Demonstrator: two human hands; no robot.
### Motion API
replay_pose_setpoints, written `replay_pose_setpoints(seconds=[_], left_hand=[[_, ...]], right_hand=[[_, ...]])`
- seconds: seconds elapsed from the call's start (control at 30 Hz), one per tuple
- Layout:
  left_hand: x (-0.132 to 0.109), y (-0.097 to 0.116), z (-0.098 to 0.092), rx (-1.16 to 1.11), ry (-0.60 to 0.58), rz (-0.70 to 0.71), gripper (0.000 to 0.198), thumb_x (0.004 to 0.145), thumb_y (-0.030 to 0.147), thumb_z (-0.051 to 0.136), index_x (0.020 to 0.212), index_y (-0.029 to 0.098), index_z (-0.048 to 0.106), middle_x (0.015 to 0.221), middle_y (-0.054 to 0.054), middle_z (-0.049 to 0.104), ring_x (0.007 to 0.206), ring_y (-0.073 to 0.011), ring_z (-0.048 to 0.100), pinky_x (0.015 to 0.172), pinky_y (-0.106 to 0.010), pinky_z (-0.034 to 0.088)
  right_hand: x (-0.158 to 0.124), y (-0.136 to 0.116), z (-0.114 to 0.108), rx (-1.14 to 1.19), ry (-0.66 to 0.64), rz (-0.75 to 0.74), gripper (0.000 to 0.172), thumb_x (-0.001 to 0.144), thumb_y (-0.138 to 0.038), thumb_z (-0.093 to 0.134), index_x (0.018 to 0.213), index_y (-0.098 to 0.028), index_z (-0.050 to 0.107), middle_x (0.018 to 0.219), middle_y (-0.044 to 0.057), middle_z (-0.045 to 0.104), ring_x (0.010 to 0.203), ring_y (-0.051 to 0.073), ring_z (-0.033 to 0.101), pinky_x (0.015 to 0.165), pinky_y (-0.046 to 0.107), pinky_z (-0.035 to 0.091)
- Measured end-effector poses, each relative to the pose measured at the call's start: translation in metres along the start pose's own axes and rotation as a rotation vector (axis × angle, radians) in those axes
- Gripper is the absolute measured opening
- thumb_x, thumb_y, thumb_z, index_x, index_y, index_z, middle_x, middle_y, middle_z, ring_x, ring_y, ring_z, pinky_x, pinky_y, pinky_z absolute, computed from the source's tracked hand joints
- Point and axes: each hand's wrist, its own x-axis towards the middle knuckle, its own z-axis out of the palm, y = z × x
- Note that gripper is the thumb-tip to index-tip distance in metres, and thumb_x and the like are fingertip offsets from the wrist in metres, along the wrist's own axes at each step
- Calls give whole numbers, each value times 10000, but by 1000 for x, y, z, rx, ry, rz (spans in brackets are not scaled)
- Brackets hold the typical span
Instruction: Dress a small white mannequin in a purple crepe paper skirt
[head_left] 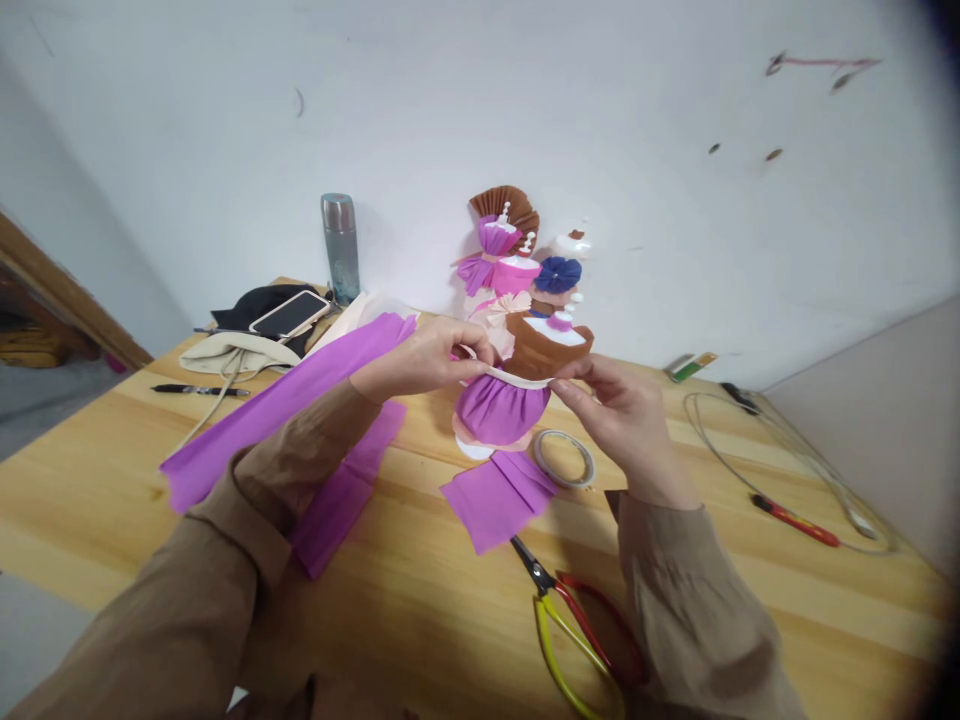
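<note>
My left hand (431,355) and my right hand (626,420) each pinch one end of a narrow whitish strip (521,380). The strip runs across the waist of a small dress form; I cannot tell whether it touches. The form wears a brown paper bodice (544,348) and a gathered purple paper skirt (502,410) over a pale pink layer. A roll of tape (564,460) lies just below my right hand. Folded purple paper (495,500) rests in front of the form, and scissors (541,578) with red and yellow handles lie nearer to me.
Several more dressed forms (499,240) stand behind, by the wall. Long purple paper (300,395) spreads at left, near a phone (291,315), a pen (199,390) and a thermos flask (341,250). At right are a cable (697,430) and a red tool (795,520).
</note>
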Motion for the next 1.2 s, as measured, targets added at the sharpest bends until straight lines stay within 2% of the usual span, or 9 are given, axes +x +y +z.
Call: replay_pose_setpoints(seconds=[0.33,0.6,0.87,1.03,1.2], left_hand=[[3,-3,4,-70,38,-24,51,802,122,623,767,126,660,789,-38,698,746,-98,638,726,-235,522],[2,-2,7,-21,69,4,69,818,145,630,756,131,654,810,-47,703,787,-121,644,765,-264,520],[9,-7,13,-43,105,15,102,809,71,591,749,139,636,790,-11,685,755,-99,613,753,-246,494],[12,-10,22,-23,148,99,133,837,78,555,743,147,619,774,-5,666,750,-98,597,761,-243,487],[13,-17,29,15,189,98,119,849,85,563,774,157,622,806,-4,672,796,-111,611,785,-250,502]], right_hand=[[3,8,6,165,15,37,239,841,-434,713,775,-212,653,721,13,666,679,161,616,669,320,521],[5,12,8,249,21,56,315,802,-506,746,737,-212,654,680,4,648,642,148,595,616,294,508],[8,17,15,301,52,93,306,755,-502,776,728,-219,662,693,9,677,660,164,625,637,319,555],[10,17,17,297,45,90,335,746,-532,778,723,-223,651,701,11,677,656,164,620,628,319,552],[10,15,17,293,35,62,340,776,-560,751,842,-228,717,774,29,727,704,181,651,654,333,564]])
